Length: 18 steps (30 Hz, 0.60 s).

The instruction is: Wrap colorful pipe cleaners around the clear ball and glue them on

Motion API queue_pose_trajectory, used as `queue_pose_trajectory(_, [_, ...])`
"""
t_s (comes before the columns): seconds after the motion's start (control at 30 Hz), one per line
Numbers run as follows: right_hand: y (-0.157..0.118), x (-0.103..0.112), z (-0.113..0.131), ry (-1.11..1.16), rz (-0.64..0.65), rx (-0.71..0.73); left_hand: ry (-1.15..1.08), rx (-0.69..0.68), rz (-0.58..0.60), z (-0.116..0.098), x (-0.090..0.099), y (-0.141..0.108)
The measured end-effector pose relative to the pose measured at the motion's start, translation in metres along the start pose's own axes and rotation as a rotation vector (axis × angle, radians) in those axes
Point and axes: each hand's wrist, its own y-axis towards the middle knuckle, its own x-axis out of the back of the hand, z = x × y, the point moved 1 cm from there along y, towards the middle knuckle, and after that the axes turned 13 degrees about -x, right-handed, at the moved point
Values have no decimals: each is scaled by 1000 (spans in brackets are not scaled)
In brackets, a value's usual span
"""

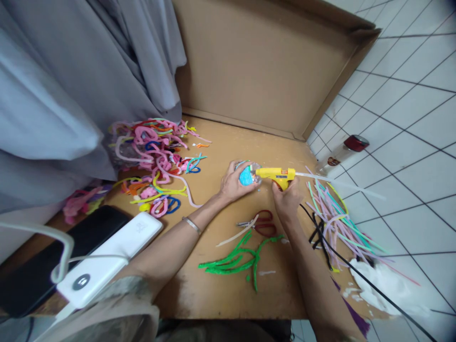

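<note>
My left hand is closed round a small clear plastic piece with a bright blue covering. Its exact kind is partly hidden by my fingers. In my right hand is a yellow glue gun, its nozzle pointing left, at or very close to the blue piece. A long clear glue stick juts from the gun's back. Below the hands lie red-handled scissors, a pale glue stick or strip across their blades, and several bent green pipe cleaners.
Tangled colourful pipe cleaners are heaped at the left, straighter ones at the right. A white power bank rests on a black slab. The gun's black cord crosses the right side. A red-lidded jar stands near the tiles; cardboard backs the table.
</note>
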Motion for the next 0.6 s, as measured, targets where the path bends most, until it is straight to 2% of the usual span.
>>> queue_pose_trajectory(0.33, [2, 4, 0, 30, -43, 6, 3, 15, 20, -1, 2, 1])
queue_pose_trajectory(0.6, [1, 2, 0, 25, -31, -20, 1, -10, 22, 3, 0, 0])
